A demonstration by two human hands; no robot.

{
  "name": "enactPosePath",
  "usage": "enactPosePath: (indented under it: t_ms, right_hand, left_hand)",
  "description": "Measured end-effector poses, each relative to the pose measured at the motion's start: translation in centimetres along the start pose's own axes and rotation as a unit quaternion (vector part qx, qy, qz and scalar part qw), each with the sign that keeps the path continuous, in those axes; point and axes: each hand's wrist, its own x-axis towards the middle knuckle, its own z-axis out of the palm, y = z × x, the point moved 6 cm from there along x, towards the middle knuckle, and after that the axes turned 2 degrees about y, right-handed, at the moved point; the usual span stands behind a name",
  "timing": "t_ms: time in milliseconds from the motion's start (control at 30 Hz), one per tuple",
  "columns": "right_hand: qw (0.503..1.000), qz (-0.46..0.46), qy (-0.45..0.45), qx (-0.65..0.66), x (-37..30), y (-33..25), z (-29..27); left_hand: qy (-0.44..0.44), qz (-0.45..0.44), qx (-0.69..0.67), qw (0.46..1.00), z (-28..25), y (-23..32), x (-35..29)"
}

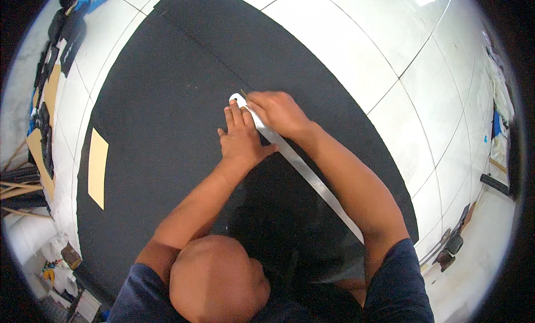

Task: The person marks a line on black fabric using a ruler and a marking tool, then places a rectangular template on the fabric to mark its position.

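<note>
Ruler (304, 170) could skew on the black sheet (167, 89) if the left hand (242, 142), fingers spread flat, presses unevenly; the right hand (280, 113) pinches a slim tool (243, 93)

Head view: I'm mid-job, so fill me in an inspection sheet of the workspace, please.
Surface: black sheet on a white tiled floor.
Job's things: metal ruler lying diagonally on the sheet; dark line beyond its far end; thin tool, mostly hidden.
Clutter: tan piece on the sheet, left side.
Hands: left hand on the ruler, fingers spread; right hand holds the tool.
Cables: nothing seen.
Surroundings: white roll at left.
</note>
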Motion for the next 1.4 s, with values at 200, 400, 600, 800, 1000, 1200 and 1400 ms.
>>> enactPosePath:
  t_ms: [200,400,600,800,1000,1200,1400]
  right_hand:
    - [0.997,0.052,0.043,0.047,3.4,-0.6,0.9]
    - [0.992,0.051,0.076,0.082,2.6,0.0,1.1]
    - [0.999,0.036,0.007,-0.008,-2.6,-0.5,0.5]
    - [0.982,0.073,-0.117,-0.126,-23.9,-1.9,-5.3]
    - [0.953,0.211,-0.156,-0.152,-44.8,-4.0,-12.3]
    - [0.881,0.447,0.009,-0.154,-52.3,-3.9,-13.6]
    - [0.859,0.469,0.111,-0.172,-51.2,-6.3,-6.0]
  left_hand:
    - [-0.003,-0.006,-0.001,1.0,-0.3,-0.4,0.0]
    - [-0.017,0.003,0.009,1.0,-0.5,0.3,0.0]
    - [0.031,0.031,0.003,0.999,-0.3,0.4,-0.1]
    - [0.005,0.002,0.04,0.999,0.2,-0.2,-0.1]
    - [0.028,0.013,0.064,0.998,1.0,-1.1,0.4]
    - [0.053,0.027,0.012,0.998,-0.3,-0.2,0.3]
    - [0.087,0.019,0.083,0.993,1.2,-3.1,-2.9]
